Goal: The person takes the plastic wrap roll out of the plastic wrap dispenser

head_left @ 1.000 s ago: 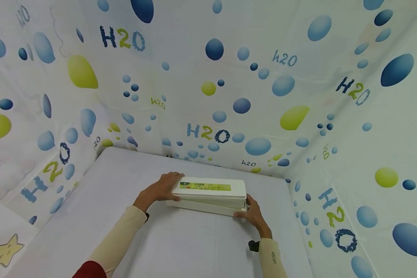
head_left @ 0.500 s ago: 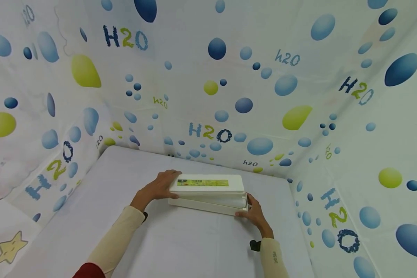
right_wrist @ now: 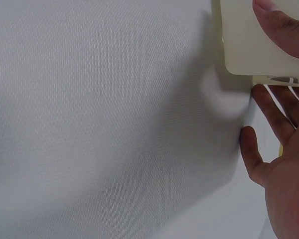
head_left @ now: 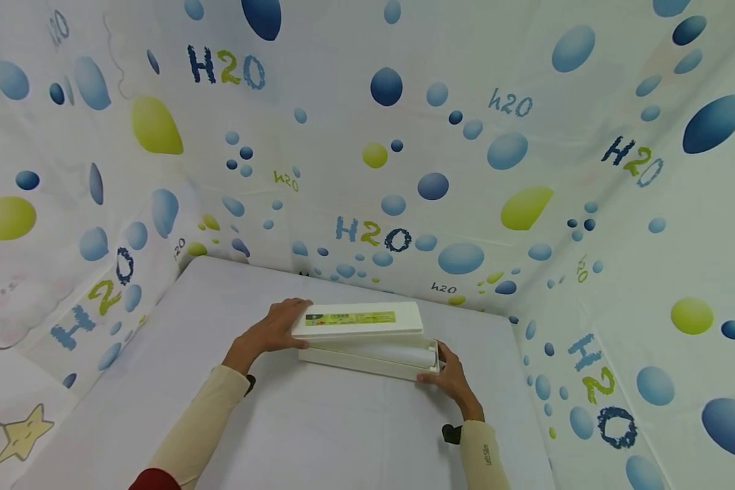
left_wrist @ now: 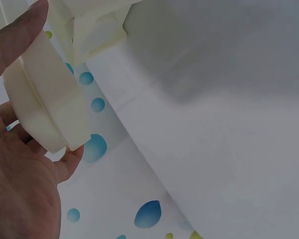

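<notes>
A long cream plastic box (head_left: 361, 364) lies on the white table, with a whitish roll (head_left: 401, 354) showing inside. Its lid (head_left: 358, 328), bearing a yellow-green label (head_left: 350, 318), is raised and shifted left off the base. My left hand (head_left: 274, 328) grips the lid's left end, thumb in front and fingers behind; the left wrist view shows this lid end (left_wrist: 50, 99) apart from the base (left_wrist: 99, 37). My right hand (head_left: 452, 378) holds the base's right end, its thumb on the near side and fingers at the back, as the right wrist view confirms on the box corner (right_wrist: 259, 45).
The white-covered table (head_left: 318, 429) spreads around the box. Cloth walls (head_left: 318, 143) printed with blue and green drops and "H2O" rise behind it and on both sides.
The lid has moved up and left in my left hand, uncovering more of the roll and the base's right end. My right hand has kept its hold on the base.
</notes>
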The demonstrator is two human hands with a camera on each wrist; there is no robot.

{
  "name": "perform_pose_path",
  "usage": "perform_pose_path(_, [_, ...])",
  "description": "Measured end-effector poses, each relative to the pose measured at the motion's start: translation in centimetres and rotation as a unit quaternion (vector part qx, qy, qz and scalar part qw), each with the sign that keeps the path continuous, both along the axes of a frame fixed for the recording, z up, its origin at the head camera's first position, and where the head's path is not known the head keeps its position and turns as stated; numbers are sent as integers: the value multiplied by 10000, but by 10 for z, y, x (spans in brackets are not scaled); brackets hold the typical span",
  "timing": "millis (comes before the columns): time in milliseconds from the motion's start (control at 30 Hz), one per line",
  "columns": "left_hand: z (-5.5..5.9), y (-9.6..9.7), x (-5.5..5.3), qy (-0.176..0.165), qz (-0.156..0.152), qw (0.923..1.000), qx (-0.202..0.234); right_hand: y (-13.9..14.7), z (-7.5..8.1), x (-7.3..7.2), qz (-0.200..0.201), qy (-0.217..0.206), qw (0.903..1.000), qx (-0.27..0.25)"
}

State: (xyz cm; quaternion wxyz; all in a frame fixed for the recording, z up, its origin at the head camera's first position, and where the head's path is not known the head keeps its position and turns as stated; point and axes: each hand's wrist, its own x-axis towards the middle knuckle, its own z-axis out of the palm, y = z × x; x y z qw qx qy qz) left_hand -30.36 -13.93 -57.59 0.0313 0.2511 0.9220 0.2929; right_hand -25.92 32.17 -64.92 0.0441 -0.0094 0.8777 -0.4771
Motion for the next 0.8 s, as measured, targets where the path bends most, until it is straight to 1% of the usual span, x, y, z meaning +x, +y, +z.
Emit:
perform_pose_path(200, [-2,-5,0,105,80,9999,99,1,-1,0,-12,-69,10000,-67])
perform_pose_path(533, [-4,-16,3,203,172,9995,180,3,-2,0,10,-59,10000,35])
perform_pose_path(600, [-4,-19,4,233,215,9993,181,2,-2,0,4,-60,10000,36])
perform_pose_path(800, [-6,-27,7,172,461,9987,133,1,-1,0,26,-21,9999,109])
